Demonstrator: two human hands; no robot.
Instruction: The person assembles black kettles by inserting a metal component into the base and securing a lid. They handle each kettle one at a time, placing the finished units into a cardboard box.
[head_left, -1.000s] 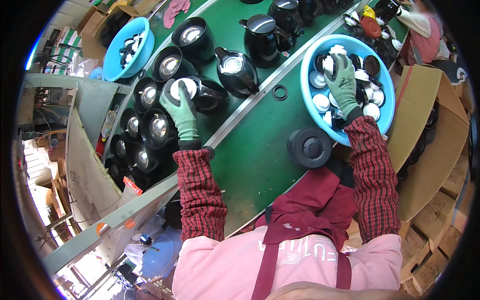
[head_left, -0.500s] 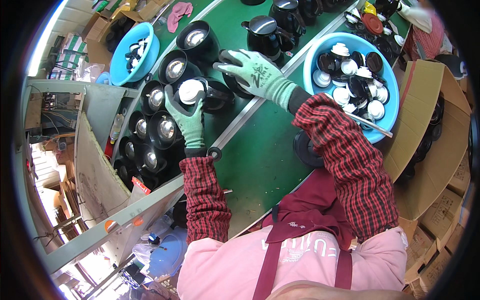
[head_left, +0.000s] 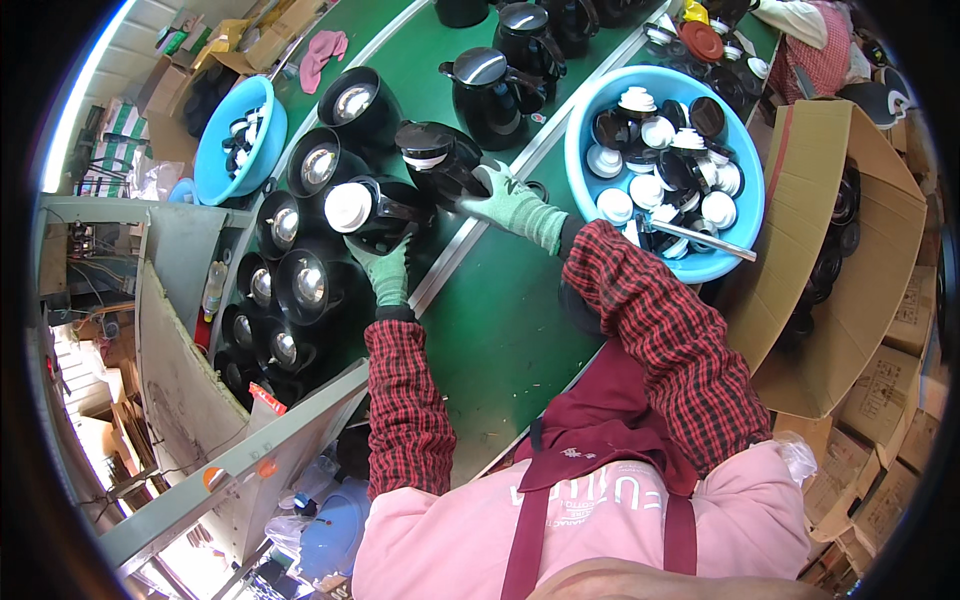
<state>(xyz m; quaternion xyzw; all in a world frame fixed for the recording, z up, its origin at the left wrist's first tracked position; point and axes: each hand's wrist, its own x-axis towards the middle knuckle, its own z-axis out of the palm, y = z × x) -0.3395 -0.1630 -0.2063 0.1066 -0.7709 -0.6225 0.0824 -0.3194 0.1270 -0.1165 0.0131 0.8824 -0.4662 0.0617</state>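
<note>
A black vacuum jug [head_left: 390,212] with a white stopper [head_left: 348,207] lies tilted on the green conveyor, stopper end to the left. My left hand [head_left: 383,270], in a green and grey glove, is closed on its near side, with the fingertips partly hidden beneath it. Just beyond it, a second black jug [head_left: 445,165] with a black lid leans over the same way. My right hand [head_left: 515,208], gloved alike, grips this jug's base end. Several open black jug bodies [head_left: 318,165] with silvery insides are clustered left of my left hand.
Right of my right hand stands a blue basin [head_left: 752,215] of black and white stoppers, a metal bar across its rim. A smaller blue basin [head_left: 205,165] is at far left. Upright lidded jugs [head_left: 485,95] stand farther up the conveyor [head_left: 470,350]. An open carton [head_left: 800,300] is at right.
My right hand has come down and closed on the lidded jug, now visible lying tilted. My left hand has slid off the white stopper to the jug's near side. The whole view has shifted slightly.
</note>
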